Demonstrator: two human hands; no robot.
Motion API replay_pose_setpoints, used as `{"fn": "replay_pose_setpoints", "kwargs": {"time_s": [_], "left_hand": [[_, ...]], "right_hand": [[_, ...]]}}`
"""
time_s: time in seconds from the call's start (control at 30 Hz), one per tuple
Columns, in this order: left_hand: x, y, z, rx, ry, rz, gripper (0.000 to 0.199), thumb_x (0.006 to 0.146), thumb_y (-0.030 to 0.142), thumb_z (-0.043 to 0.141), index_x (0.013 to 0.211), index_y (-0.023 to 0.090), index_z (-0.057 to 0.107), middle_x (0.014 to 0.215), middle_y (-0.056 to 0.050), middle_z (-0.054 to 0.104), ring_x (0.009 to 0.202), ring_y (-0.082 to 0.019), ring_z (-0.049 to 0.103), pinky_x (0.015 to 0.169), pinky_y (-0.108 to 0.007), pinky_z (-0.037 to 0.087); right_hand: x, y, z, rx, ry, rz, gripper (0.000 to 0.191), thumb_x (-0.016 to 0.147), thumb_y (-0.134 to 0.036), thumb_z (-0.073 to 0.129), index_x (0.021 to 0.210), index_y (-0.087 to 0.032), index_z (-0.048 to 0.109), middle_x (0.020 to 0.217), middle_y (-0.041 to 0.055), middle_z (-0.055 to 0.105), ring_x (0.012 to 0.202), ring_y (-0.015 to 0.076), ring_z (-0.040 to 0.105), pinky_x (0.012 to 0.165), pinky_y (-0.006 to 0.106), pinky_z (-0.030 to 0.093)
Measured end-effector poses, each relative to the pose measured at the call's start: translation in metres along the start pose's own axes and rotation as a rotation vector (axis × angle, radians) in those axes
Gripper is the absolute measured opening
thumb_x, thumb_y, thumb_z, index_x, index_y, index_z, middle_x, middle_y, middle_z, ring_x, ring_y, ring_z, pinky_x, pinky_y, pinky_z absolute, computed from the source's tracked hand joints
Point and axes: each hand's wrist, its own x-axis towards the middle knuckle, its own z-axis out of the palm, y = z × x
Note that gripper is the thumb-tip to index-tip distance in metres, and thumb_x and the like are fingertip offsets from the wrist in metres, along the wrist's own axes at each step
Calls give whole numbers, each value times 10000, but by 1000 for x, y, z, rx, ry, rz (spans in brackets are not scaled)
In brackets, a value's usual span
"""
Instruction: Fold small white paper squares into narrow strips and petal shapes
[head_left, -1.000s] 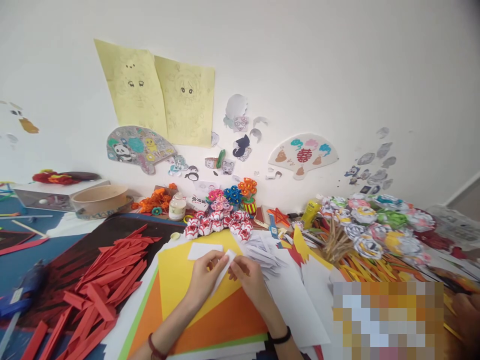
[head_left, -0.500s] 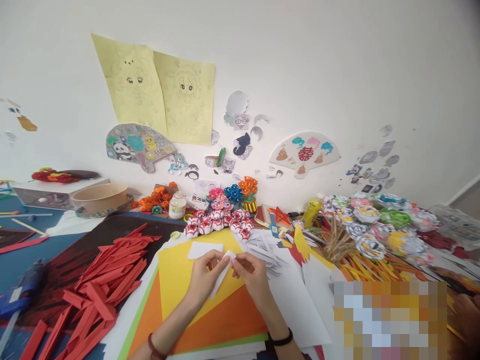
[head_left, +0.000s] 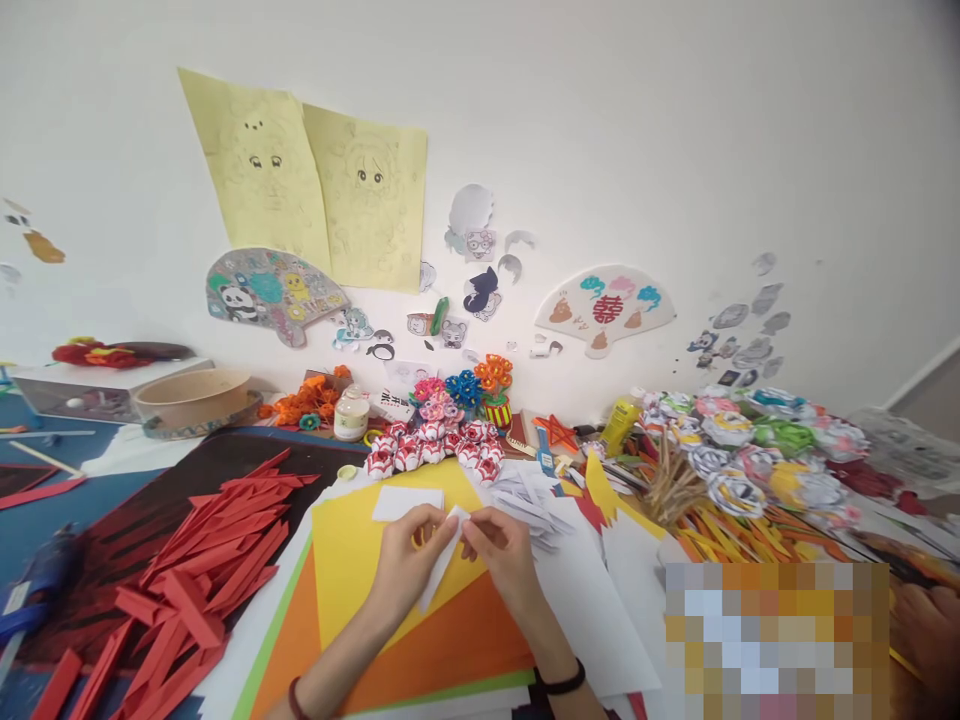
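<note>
Fingers (head_left: 440,532) of both hands pinch a folded white strip (head_left: 439,572), nearly closed.

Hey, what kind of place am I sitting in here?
Probably a paper-craft workspace: there's a pile of folded red paper strips, stacked coloured sheets and a blue glue gun, by the look of it.

Soft, fairly bright light covers the pale wall (head_left: 600,120), with darker upper-right corners. Wide-angle stretching bends the edges; the lower left looks soft, and coarse pixel blocks hide the lower right.
</note>
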Motion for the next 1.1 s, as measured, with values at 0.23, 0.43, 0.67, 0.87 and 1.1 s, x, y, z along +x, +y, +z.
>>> {"fn": "replay_pose_setpoints", "kwargs": {"time_s": [0.23, 0.43, 0.67, 0.87, 1.1], "left_hand": [[2, 5, -5, 3, -71, 36, 329, 889, 447, 524, 744, 163, 601, 672, 2, 589, 650, -142, 508, 616, -240, 357], [1, 9, -7, -184, -117, 27, 281, 900, 403, 516, 757, 166, 564, 720, -3, 602, 696, -149, 544, 674, -244, 403], [2, 9, -4, -207, -143, 5, 327, 905, 409, 488, 689, 166, 518, 619, 17, 517, 606, -128, 479, 597, -227, 373], [2, 5, -3, -182, -106, 13, 360, 905, 438, 484, 671, 166, 517, 606, 21, 494, 593, -125, 461, 583, -227, 367], [2, 11, -7, -60, -136, 59, 346, 898, 415, 494, 703, 156, 615, 671, -11, 611, 658, -147, 524, 654, -243, 392]], "right_hand": [[-1, -1, -1, 7, -42, 16, 206, 793, -334, 681, 705, -151, 646, 548, -9, 587, 512, 122, 558, 528, 232, 432], [-2, 2, -1, 4, -81, 28, 186, 796, -320, 679, 713, -156, 649, 541, -16, 587, 505, 116, 556, 527, 226, 431], [-3, 1, -1, -9, -101, 19, 178, 808, -301, 657, 695, -164, 643, 547, -26, 577, 504, 106, 541, 528, 219, 422], [-3, 4, -1, -25, -79, 6, 174, 804, -294, 656, 687, -167, 638, 547, -36, 544, 496, 97, 508, 511, 214, 400], [0, 5, -2, -24, -24, -2, 183, 792, -294, 657, 670, -165, 615, 561, -35, 525, 500, 94, 478, 499, 216, 384]]}}
